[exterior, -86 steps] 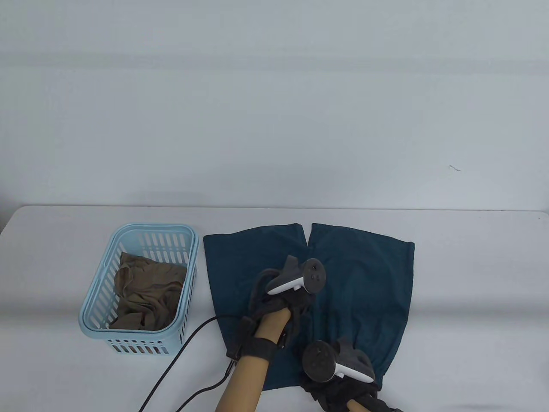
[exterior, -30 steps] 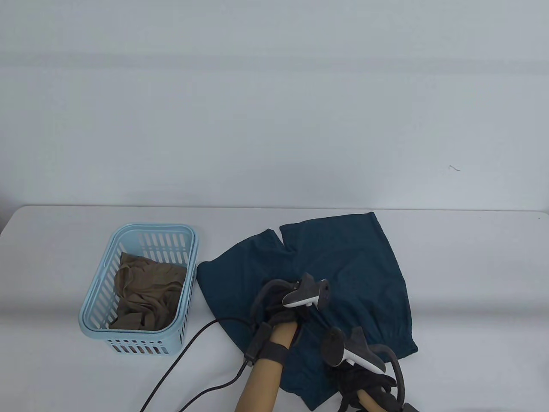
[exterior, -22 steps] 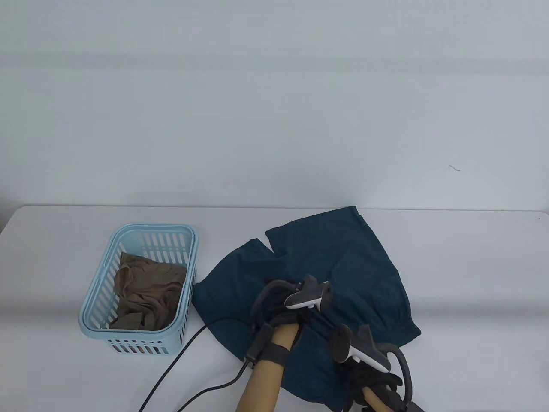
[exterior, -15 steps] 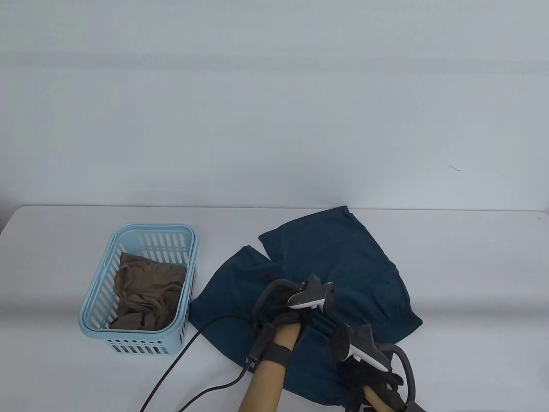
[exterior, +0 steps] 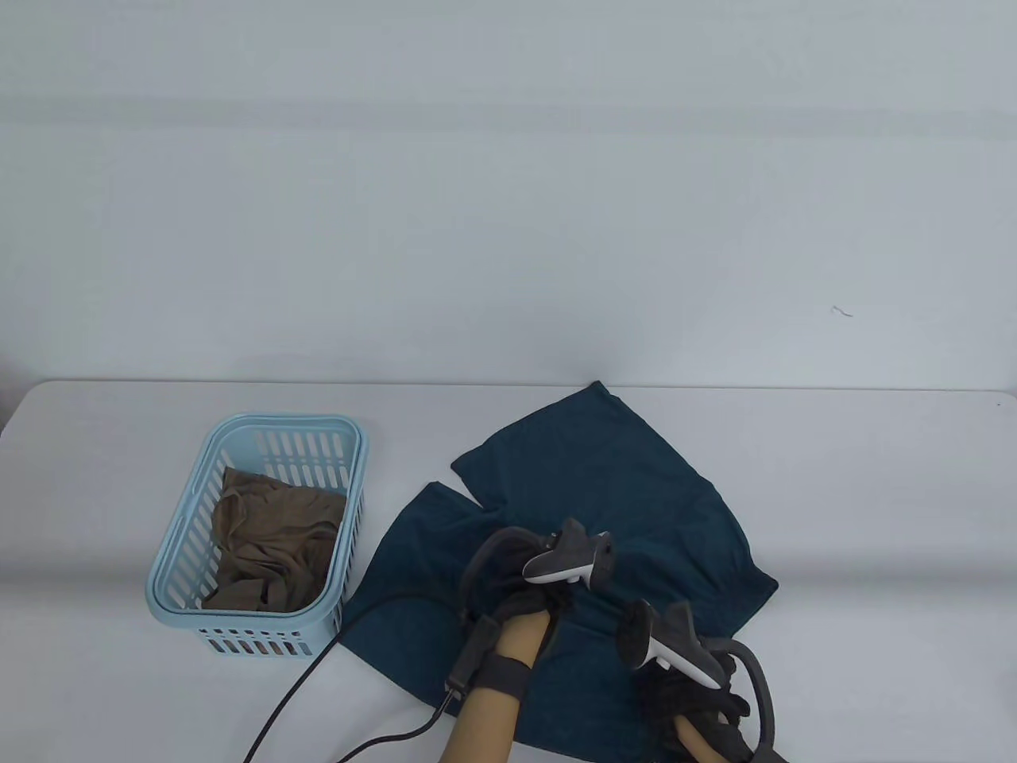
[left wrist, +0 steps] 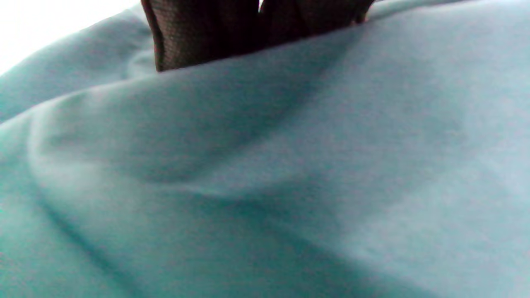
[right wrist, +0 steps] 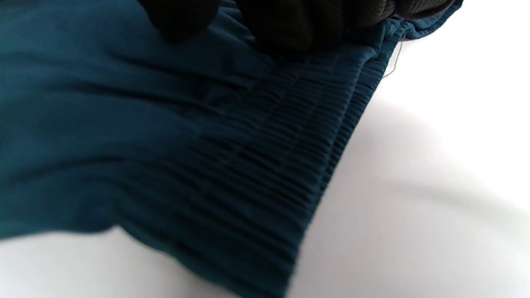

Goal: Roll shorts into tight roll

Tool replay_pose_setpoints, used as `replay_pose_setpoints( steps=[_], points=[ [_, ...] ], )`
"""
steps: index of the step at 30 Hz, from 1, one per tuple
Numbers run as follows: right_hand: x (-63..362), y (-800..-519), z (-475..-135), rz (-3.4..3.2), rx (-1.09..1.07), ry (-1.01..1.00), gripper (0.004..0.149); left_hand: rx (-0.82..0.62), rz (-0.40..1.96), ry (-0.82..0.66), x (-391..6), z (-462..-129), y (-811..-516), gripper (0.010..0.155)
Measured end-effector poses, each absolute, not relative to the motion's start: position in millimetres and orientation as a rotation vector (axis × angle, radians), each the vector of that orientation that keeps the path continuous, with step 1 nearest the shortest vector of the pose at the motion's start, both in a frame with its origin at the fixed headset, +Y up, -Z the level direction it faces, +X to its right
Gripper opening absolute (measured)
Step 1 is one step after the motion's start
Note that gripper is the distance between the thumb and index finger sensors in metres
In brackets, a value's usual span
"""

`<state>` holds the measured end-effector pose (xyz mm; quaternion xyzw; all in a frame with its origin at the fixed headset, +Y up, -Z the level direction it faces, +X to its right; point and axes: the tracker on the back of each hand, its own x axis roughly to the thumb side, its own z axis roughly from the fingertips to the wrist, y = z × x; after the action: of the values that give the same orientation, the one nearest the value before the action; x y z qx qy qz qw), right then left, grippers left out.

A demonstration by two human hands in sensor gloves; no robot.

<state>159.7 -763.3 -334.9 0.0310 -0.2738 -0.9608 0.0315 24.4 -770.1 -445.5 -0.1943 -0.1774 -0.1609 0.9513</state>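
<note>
Covering the lower part of the table view, the white table (exterior: 874, 493) carries everything we see. The teal shorts (exterior: 636, 493) lie spread flat on it, turned at an angle, with the two legs pointing up and to the left and the gathered elastic waistband (right wrist: 265, 165) toward the near right edge. To the left of the shorts, near but apart, stands a light blue basket (exterior: 270, 425) with a crumpled brown cloth (exterior: 274, 548) inside. A black cable (exterior: 349, 636) runs across the table from our left wrist, passing close by the basket's near corner. Our left hand (exterior: 528, 588) rests on the middle of the shorts, fingers (left wrist: 207, 33) pressed into the fabric; whether its grip is closed on a fold we cannot tell. Our right hand (exterior: 691, 699) sits at the waistband, fingers (right wrist: 298, 25) on the ribbed elastic, and again we cannot tell whether the grip is closed.
</note>
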Motion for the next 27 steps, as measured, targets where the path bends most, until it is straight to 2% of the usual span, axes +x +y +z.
replay_pose_setpoints(
  steps=[6, 13, 22, 27],
  points=[
    [168, -767, -343, -2.954, 0.144, -0.799, 0.061, -0.444, -0.353, -0.319, 22, -434, -769, 0.045],
    [182, -770, -370, -2.992, 0.241, -0.782, 0.06, -0.453, -0.359, -0.279, 26, -435, -771, 0.046],
    [189, -772, -404, -3.05, 0.297, -0.79, 0.059, -0.442, -0.31, -0.261, 24, -456, -771, 0.047],
    [193, -774, -420, -3.033, 0.263, -0.875, 0.063, -0.447, -0.309, -0.243, 27, -473, -771, 0.046]
  ],
)
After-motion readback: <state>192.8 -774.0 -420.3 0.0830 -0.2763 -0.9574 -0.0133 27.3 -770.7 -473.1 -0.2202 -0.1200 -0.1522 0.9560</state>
